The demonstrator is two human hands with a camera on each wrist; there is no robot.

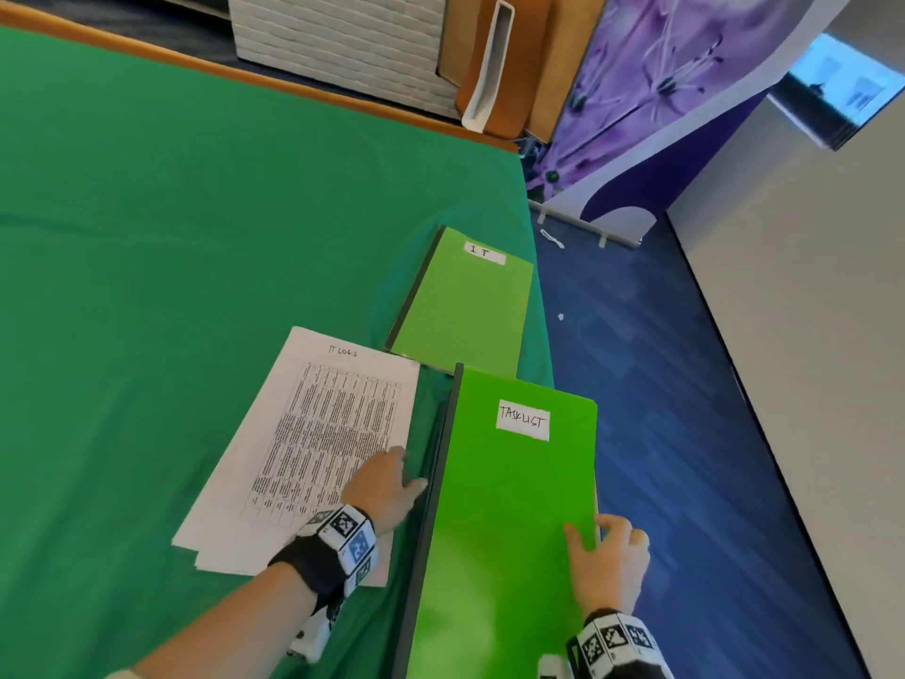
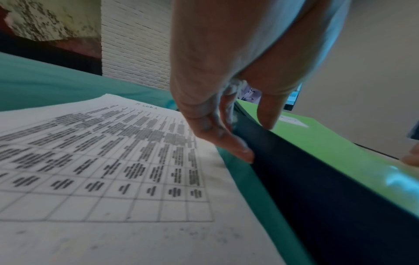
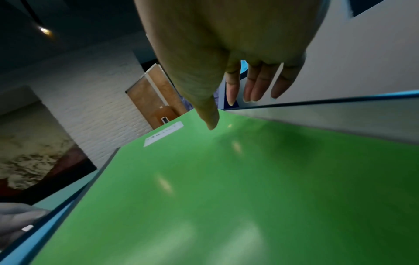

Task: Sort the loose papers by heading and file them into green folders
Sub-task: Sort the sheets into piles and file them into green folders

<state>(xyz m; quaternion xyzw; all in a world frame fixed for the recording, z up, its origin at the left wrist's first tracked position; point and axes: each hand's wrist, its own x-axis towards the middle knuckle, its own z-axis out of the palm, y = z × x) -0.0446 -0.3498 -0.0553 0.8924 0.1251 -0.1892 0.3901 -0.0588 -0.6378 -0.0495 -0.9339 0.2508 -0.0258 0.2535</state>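
A stack of loose papers (image 1: 313, 443) with the heading "IT LOGS" on top lies on the green-covered table (image 1: 196, 237). To its right a green folder labelled "TASKLIST" (image 1: 504, 507) sits with its dark spine (image 2: 317, 188) toward the papers. Behind it lies a shut green folder labelled "IT" (image 1: 465, 306). My left hand (image 1: 406, 470) rests over the papers' right edge, its fingers (image 2: 238, 148) touching the spine. My right hand (image 1: 605, 536) has its thumb (image 3: 212, 122) on the TASKLIST cover, and the fingers (image 3: 251, 89) hang past the cover's right edge.
The table's right edge runs just beside the two folders, and the TASKLIST folder overhangs it above blue flooring (image 1: 661, 384). A white brick panel (image 1: 343, 46) and a purple flowered board (image 1: 661, 80) stand beyond the far edge. Wide green cloth lies to the left.
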